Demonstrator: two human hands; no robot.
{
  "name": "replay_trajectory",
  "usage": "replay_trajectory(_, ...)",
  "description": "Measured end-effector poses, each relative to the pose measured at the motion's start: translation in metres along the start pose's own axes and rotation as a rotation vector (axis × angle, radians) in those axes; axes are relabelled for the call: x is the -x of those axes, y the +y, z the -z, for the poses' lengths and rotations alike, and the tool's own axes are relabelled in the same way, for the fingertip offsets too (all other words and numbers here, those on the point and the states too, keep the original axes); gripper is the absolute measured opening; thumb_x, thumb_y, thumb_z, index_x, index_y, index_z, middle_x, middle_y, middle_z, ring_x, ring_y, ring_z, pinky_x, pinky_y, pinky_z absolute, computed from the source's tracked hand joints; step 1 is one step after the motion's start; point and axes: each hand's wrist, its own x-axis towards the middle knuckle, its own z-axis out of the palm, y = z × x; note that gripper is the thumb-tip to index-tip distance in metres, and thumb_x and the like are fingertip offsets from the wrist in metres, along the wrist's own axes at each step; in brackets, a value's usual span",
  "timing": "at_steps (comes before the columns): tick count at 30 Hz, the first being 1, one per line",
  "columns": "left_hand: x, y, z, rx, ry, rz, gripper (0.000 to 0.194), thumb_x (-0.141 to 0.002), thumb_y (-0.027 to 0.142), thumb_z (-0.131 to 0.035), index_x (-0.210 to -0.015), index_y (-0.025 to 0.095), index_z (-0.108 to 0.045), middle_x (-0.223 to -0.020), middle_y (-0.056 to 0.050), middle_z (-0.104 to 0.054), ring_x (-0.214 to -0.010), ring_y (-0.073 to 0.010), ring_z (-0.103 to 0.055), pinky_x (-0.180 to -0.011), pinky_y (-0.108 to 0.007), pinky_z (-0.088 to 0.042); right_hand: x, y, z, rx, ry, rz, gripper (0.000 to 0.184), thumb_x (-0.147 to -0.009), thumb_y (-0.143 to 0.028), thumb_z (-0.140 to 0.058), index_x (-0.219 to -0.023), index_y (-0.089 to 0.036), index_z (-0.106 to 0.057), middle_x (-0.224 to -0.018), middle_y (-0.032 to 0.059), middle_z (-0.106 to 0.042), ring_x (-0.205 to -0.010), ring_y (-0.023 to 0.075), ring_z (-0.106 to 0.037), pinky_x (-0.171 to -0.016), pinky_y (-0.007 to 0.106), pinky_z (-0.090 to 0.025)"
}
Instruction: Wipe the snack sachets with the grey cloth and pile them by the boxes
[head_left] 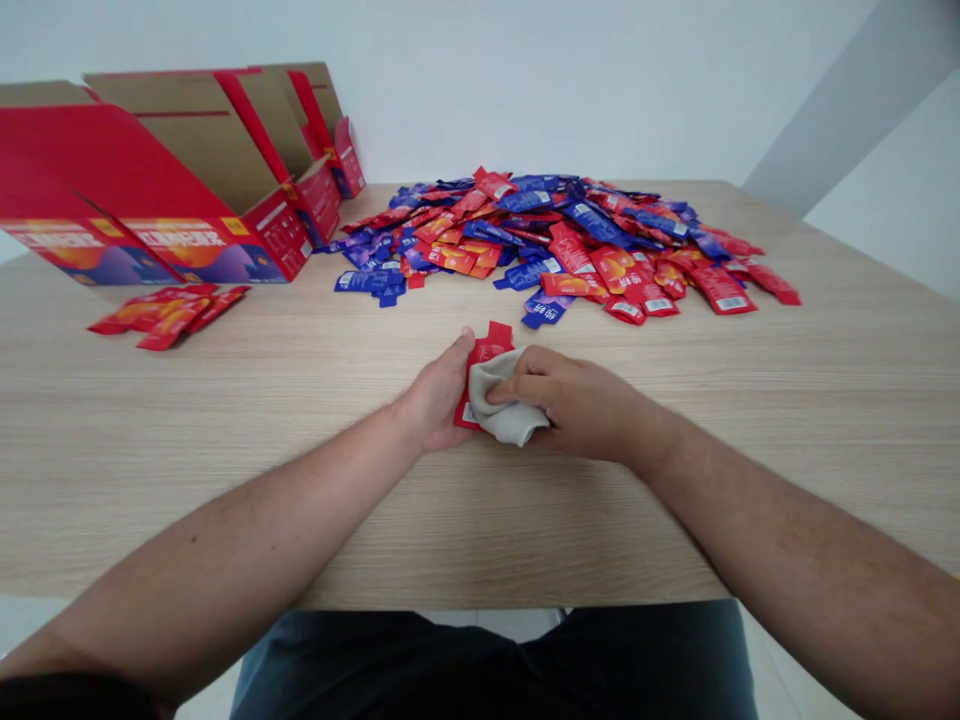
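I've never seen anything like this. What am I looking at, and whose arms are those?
There is no machine here. This one picture comes from a camera worn on a person's head, looking down at their own bare arms. The left hand holds a red sachet, while the right hand presses a beige cloth against it. On the wooden table lie a big heap of red and blue sachets, a small group of red sachets, and open red-printed cardboard cartons.
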Motion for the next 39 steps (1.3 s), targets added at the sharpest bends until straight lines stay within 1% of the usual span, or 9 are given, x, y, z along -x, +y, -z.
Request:
replay_trajectory(5,0.001,0.002,0.006,-0.048,-0.047,0.012,0.066,-0.115,0.057,-0.024,-0.133,0.014,-0.071,-0.105,-0.016,-0.083,-0.082,-0.0299,-0.079,-0.071,-0.046,-0.066,-0.001,0.008,0.001,0.093,0.144,-0.154,0.046,-0.085,-0.022,-0.081,-0.131,-0.022,-0.078,-0.112,0.0122,-0.070,-0.102,0.0292,-0.068,-0.088,0.041,-0.057)
replay_trajectory(10,0.000,0.001,0.007,-0.036,-0.069,-0.016,0.064,-0.116,0.053,-0.026,-0.117,0.012,-0.075,-0.099,-0.017,-0.082,-0.082,-0.0251,-0.080,-0.074,-0.036,-0.065,0.000,0.009,0.001,-0.002,0.024,-0.046,0.049,-0.083,-0.021,-0.083,-0.131,-0.027,-0.078,-0.115,0.0089,-0.070,-0.099,0.0260,-0.069,-0.086,0.038,-0.057)
replay_trajectory(15,-0.002,0.001,0.011,-0.035,-0.102,0.024,0.068,-0.115,0.058,-0.024,-0.133,0.013,-0.072,-0.107,-0.018,-0.083,-0.085,-0.0318,-0.081,-0.070,-0.046,-0.067,0.001,0.014,0.005,0.101,0.149,-0.167,0.043,-0.085,-0.021,-0.079,-0.127,-0.024,-0.079,-0.111,0.0114,-0.071,-0.103,0.0296,-0.068,-0.089,0.041,-0.056)
replay_trajectory(19,-0.001,0.000,0.009,-0.019,-0.067,-0.013,0.066,-0.116,0.054,-0.027,-0.134,0.009,-0.073,-0.104,-0.019,-0.083,-0.084,-0.0281,-0.080,-0.075,-0.039,-0.066,0.002,0.010,0.007,-0.018,-0.006,-0.055,0.043,-0.084,-0.023,-0.084,-0.126,-0.028,-0.080,-0.112,0.0082,-0.070,-0.098,0.0258,-0.070,-0.087,0.038,-0.057)
replay_trajectory(24,0.000,0.001,0.008,-0.068,-0.105,0.013,0.072,-0.115,0.060,-0.022,-0.142,0.013,-0.069,-0.108,-0.018,-0.083,-0.084,-0.0307,-0.080,-0.070,-0.044,-0.066,0.001,0.006,0.009,0.105,0.091,-0.184,0.043,-0.084,-0.021,-0.080,-0.128,-0.023,-0.079,-0.109,0.0113,-0.071,-0.101,0.0301,-0.069,-0.088,0.043,-0.057)
replay_trajectory(28,0.001,0.000,0.005,-0.061,-0.047,-0.014,0.069,-0.116,0.055,-0.023,-0.132,0.009,-0.073,-0.102,-0.018,-0.083,-0.086,-0.0275,-0.081,-0.076,-0.037,-0.065,0.000,0.001,0.008,-0.028,-0.055,-0.045,0.042,-0.085,-0.023,-0.082,-0.127,-0.026,-0.079,-0.115,0.0094,-0.071,-0.098,0.0262,-0.070,-0.086,0.039,-0.057)
replay_trajectory(29,0.001,0.000,0.004,-0.071,-0.038,-0.016,0.069,-0.116,0.054,-0.023,-0.130,0.010,-0.074,-0.102,-0.017,-0.083,-0.086,-0.0275,-0.081,-0.076,-0.037,-0.065,0.000,0.001,0.008,-0.033,-0.055,-0.043,0.042,-0.086,-0.024,-0.082,-0.127,-0.026,-0.079,-0.115,0.0096,-0.071,-0.098,0.0264,-0.069,-0.086,0.039,-0.057)
replay_trajectory(34,0.004,0.002,0.004,-0.106,-0.084,0.007,0.068,-0.116,0.057,-0.021,-0.127,0.015,-0.073,-0.107,-0.017,-0.083,-0.083,-0.0296,-0.081,-0.069,-0.043,-0.067,-0.001,0.002,0.003,0.113,0.154,-0.218,0.046,-0.086,-0.023,-0.079,-0.133,-0.020,-0.078,-0.113,0.0141,-0.070,-0.106,0.0325,-0.068,-0.091,0.044,-0.057)
replay_trajectory(39,0.004,-0.001,-0.001,-0.060,-0.020,-0.009,0.067,-0.116,0.056,-0.026,-0.111,0.012,-0.076,-0.089,-0.015,-0.081,-0.073,-0.0228,-0.078,-0.069,-0.033,-0.064,-0.002,-0.008,-0.005,-0.005,0.028,-0.034,0.048,-0.087,-0.026,-0.082,-0.135,-0.025,-0.076,-0.119,0.0107,-0.069,-0.102,0.0265,-0.069,-0.089,0.038,-0.057)
